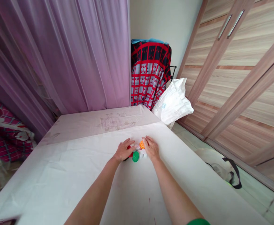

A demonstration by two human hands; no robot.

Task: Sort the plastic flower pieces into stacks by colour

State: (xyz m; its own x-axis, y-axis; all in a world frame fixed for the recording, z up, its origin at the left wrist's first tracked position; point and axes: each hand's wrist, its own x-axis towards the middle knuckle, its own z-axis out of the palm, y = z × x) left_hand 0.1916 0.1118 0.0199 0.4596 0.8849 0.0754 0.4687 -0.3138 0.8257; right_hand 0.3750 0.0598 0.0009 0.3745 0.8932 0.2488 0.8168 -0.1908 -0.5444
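A small cluster of coloured pieces lies between my hands on a white cloth surface (85, 175). In it are a rounded green piece (135, 156), an orange piece (142, 144) with a bumpy look, a red piece (131, 154) and a white piece (142, 153). Their exact kind is too small to tell. My left hand (125, 150) rests at the cluster's left side, fingers apart, partly covering the red piece. From the right, my right hand (151, 148) curves around the cluster with fingers stretched out, its thumb side touching or nearly touching the orange piece.
A purple curtain (92, 56) hangs behind the surface. Beyond the far right corner stand a white plastic bag (173, 101) and something draped in red checked cloth (148, 72). A wooden wardrobe (235, 78) lines the right, with a pale bag (216, 162) on the floor.
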